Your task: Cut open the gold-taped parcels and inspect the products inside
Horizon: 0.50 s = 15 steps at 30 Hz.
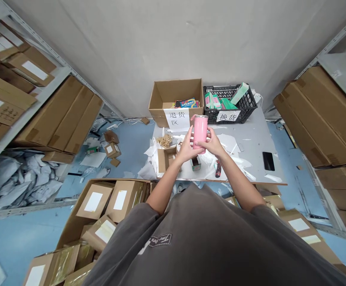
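A pink tumbler [201, 130] with a silvery rim and a small pink strap stands upright in the air above the table, held between both hands. My left hand [186, 146] wraps its left side, and my right hand [212, 143] grips its right side and lower part. Beneath them on the table [259, 139] are an opened small cardboard box [162, 159], a small green box [196, 163], white paper scraps and a red and black tool [218, 169].
Behind the hands stand a labelled cardboard box [157, 115] and a black crate [247, 107] with green and pink boxes. A phone [268, 161] lies at the right. Carton shelves flank both sides; a large box of parcels [68, 226] sits at lower left.
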### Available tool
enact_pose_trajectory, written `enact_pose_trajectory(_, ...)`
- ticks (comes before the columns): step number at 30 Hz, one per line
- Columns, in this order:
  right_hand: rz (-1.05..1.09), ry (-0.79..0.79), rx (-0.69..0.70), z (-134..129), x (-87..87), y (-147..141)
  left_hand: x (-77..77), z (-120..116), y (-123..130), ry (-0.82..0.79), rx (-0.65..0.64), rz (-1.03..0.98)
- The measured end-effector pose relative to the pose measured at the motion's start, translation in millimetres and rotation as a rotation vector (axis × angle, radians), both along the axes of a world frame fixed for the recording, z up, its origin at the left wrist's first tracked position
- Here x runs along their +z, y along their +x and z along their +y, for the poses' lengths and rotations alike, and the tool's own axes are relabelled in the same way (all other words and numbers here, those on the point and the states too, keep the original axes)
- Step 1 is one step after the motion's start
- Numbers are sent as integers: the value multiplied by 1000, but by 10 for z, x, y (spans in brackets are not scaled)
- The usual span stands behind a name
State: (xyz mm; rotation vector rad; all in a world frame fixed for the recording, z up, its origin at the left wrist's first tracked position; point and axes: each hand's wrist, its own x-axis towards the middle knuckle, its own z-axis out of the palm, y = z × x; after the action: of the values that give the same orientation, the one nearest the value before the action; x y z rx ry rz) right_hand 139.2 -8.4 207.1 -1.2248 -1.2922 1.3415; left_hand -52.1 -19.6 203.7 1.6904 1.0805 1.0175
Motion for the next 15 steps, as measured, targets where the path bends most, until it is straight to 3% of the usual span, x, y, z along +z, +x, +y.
enact_pose_trajectory(5,90,-73,145,-1,-9,50,-40,27,-28,-60,-128,-63)
enact_pose_trajectory(10,-25,-24,43,-16,-94,18,-136,33,-26,-78,-61,-42)
enact_pose_trajectory(15,-6,-79,115,-21,-158,-2,-229,19,-42,-122,-102,-123)
